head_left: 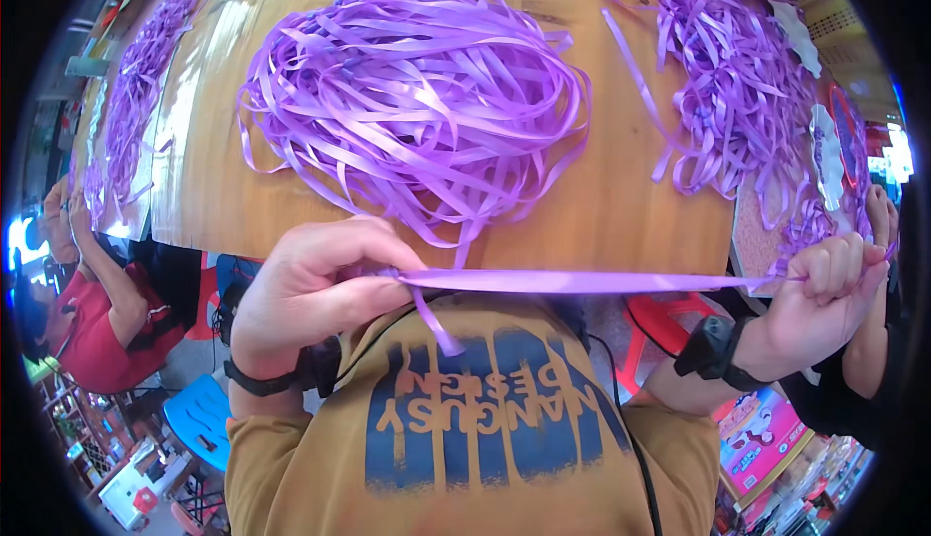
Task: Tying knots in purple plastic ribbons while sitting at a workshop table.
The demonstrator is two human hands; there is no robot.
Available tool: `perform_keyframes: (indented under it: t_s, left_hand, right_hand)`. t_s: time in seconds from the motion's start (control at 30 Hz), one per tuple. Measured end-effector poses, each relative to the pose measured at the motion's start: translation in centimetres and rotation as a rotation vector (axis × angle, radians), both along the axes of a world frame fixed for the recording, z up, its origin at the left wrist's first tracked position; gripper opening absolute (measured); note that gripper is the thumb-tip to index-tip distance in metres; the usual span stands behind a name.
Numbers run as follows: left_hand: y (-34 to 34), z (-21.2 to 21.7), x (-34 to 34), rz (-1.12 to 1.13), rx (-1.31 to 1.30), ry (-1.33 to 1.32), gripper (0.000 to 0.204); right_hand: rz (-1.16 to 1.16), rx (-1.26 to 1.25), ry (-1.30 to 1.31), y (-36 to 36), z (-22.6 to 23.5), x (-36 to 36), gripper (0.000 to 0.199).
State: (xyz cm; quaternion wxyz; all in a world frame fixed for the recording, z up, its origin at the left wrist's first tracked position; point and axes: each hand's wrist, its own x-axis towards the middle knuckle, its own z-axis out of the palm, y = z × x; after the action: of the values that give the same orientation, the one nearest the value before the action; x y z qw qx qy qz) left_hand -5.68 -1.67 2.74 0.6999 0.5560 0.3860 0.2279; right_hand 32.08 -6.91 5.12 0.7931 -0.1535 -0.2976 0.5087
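A purple ribbon stretches taut and nearly level between my two hands, in front of my chest. My left hand pinches it between thumb and fingers, and a short loose end hangs down below the thumb. Farther right, my right hand is closed in a fist around the other part of the ribbon. Just beyond my left hand, a large loose heap of purple ribbon lies on the wooden table. One strand trails from the heap toward my left hand.
More ribbon piles lie at the table's right and far left. A person in a red top sits at the left; another person's arm shows at the right edge. A blue chair and a red stool stand below table height.
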Motion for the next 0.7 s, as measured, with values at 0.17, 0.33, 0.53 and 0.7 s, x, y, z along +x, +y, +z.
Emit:
perform_keyframes:
  t_s: [0.17,0.33,0.53,0.7]
  left_hand:
    - [-0.3,0.0,-2.1,0.041,0.141,0.079,0.008]
    - [-0.6,-0.4,-4.8,0.234,0.059,0.110,0.006]
    - [-0.7,-0.4,-5.4,0.326,0.105,0.117,0.008]
    - [-0.2,0.1,-0.8,0.062,0.110,0.103,0.005]
  right_hand:
    - [0.030,-0.027,0.004,0.4,-0.6,1.7,0.015]
    - [-0.095,-0.049,-0.136,0.3,-0.7,3.7,0.013]
    - [-0.945,-0.449,-0.750,3.2,-3.7,7.0,0.023]
    - [-0.836,-0.389,-1.129,3.6,-2.2,-5.1,0.038]
